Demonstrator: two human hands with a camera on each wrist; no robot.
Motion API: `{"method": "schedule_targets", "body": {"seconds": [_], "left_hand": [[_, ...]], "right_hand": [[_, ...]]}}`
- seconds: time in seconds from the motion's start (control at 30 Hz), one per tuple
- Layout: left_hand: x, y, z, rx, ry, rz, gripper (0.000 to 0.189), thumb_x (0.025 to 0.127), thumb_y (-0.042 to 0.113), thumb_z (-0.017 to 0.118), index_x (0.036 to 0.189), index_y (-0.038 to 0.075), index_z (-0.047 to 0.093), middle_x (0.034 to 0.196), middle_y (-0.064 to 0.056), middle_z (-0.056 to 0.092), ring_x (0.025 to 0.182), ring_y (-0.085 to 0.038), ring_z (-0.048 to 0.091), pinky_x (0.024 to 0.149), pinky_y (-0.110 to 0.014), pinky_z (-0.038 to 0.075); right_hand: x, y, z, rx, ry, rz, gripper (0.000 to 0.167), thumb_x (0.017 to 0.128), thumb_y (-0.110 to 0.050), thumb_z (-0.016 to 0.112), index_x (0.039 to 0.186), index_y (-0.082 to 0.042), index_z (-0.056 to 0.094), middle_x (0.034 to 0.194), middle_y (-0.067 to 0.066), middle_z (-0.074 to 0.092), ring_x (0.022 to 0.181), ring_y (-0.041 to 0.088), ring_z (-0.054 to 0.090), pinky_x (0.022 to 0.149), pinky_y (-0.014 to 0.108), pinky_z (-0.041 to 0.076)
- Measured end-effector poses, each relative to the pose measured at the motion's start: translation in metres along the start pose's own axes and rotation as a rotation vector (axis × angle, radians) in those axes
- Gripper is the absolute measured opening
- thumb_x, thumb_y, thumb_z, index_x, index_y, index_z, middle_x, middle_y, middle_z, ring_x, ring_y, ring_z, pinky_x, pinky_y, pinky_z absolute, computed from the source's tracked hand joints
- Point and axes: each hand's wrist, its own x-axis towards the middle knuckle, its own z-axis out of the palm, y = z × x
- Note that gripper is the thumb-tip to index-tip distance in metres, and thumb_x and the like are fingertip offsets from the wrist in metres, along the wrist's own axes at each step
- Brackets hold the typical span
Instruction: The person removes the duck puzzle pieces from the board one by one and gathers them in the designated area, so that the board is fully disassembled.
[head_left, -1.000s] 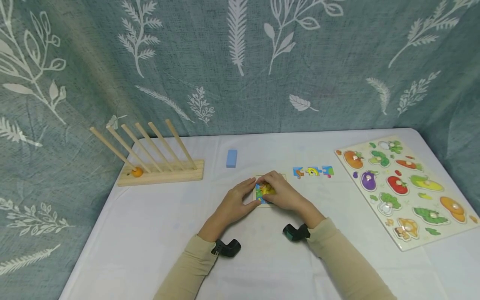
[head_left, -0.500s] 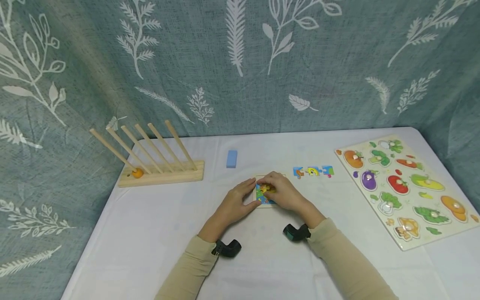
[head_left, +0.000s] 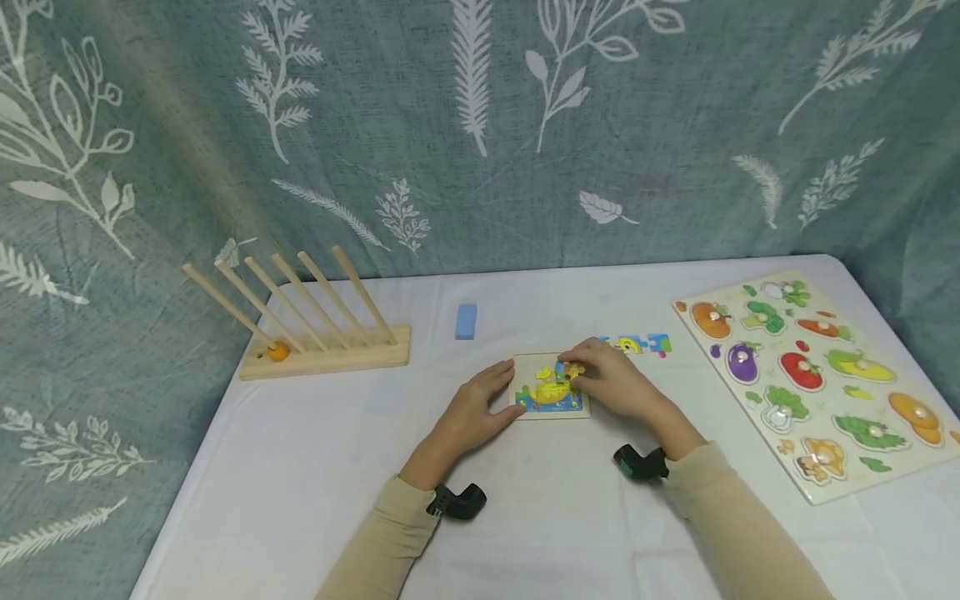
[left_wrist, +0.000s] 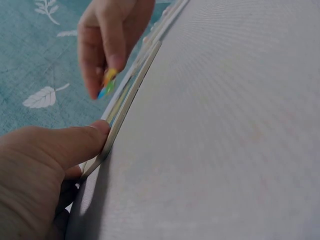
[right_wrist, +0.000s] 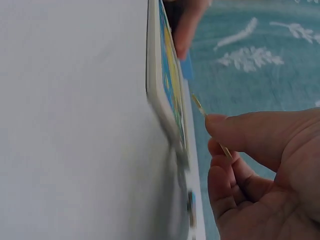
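Note:
A small framed jigsaw puzzle (head_left: 528, 360) lies on the white cloth, its picture yellow and blue with bare wood toward the top. My left hand (head_left: 480, 408) rests against its left side, thumb on the lower left corner and fingers fairly straight along the edge. Over the puzzle's right side, my right hand (head_left: 618, 379) pinches a colourful jigsaw piece (left_wrist: 108, 85) between thumb and fingers, held just above the frame. The right wrist view shows this piece (right_wrist: 226, 149) edge-on, clear of the frame. Loose jigsaw pieces (head_left: 660, 343) lie beyond the right hand, which partly covers them.
A blue block (head_left: 466, 321) lies behind the puzzle. At left stands a wooden peg rack (head_left: 330, 358) with an orange bead (head_left: 277, 351) at its leftmost peg. A large vegetable peg puzzle (head_left: 757, 367) lies at right. A leaf-patterned curtain (head_left: 480, 208) hangs behind the table.
My right hand has moved right, off the puzzle's middle, with the jigsaw piece in its fingers. More of the picture shows, and the leftmost loose piece is now mostly covered. My left hand has stayed put.

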Motion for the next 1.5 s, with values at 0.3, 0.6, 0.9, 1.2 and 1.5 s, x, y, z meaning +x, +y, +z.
{"method": "schedule_targets", "body": {"seconds": [0.3, 0.6, 0.9, 1.2, 1.5], "left_hand": [[0.000, 0.000, 0.001, 0.006, 0.015, 0.004, 0.062, 0.085, 0.026, 0.072, 0.134, -0.005, 0.050, 0.144, -0.014, 0.046, 0.134, -0.030, 0.042, 0.113, -0.042, 0.035], [0.000, 0.000, 0.001, 0.012, 0.007, 0.000, 0.062, 0.085, 0.027, 0.071, 0.135, -0.003, 0.049, 0.145, -0.014, 0.045, 0.135, -0.029, 0.041, 0.113, -0.041, 0.035], [0.000, 0.001, 0.001, 0.023, 0.006, -0.004, 0.062, 0.085, 0.028, 0.071, 0.135, -0.003, 0.049, 0.145, -0.013, 0.045, 0.135, -0.029, 0.041, 0.113, -0.041, 0.035], [0.000, 0.002, 0.000, 0.014, 0.006, -0.008, 0.061, 0.085, 0.027, 0.071, 0.134, -0.004, 0.050, 0.144, -0.014, 0.046, 0.135, -0.030, 0.041, 0.113, -0.042, 0.035], [0.000, 0.002, 0.000, 0.012, 0.004, -0.014, 0.062, 0.085, 0.027, 0.071, 0.134, -0.004, 0.050, 0.144, -0.013, 0.046, 0.135, -0.029, 0.041, 0.113, -0.041, 0.034]], "right_hand": [[-0.021, 0.024, -0.018, -0.011, 0.031, 0.056, 0.035, 0.087, -0.004, 0.065, 0.122, -0.004, 0.064, 0.115, 0.013, 0.060, 0.102, 0.023, 0.054, 0.089, 0.042, 0.047], [-0.027, 0.033, -0.018, 0.013, 0.017, 0.065, 0.031, 0.089, -0.003, 0.062, 0.120, -0.004, 0.064, 0.124, 0.017, 0.057, 0.113, 0.031, 0.053, 0.094, 0.047, 0.047], [-0.028, 0.032, -0.018, -0.025, 0.012, 0.063, 0.031, 0.090, -0.003, 0.061, 0.121, -0.001, 0.063, 0.123, 0.019, 0.055, 0.116, 0.035, 0.051, 0.097, 0.051, 0.045], [-0.028, 0.035, -0.017, -0.043, 0.054, 0.066, 0.031, 0.087, -0.002, 0.063, 0.118, -0.001, 0.064, 0.118, 0.018, 0.057, 0.110, 0.034, 0.054, 0.093, 0.051, 0.047], [-0.028, 0.033, -0.019, -0.015, 0.118, 0.045, 0.037, 0.085, -0.005, 0.068, 0.121, 0.000, 0.061, 0.120, 0.016, 0.061, 0.109, 0.032, 0.056, 0.092, 0.048, 0.048]]}}
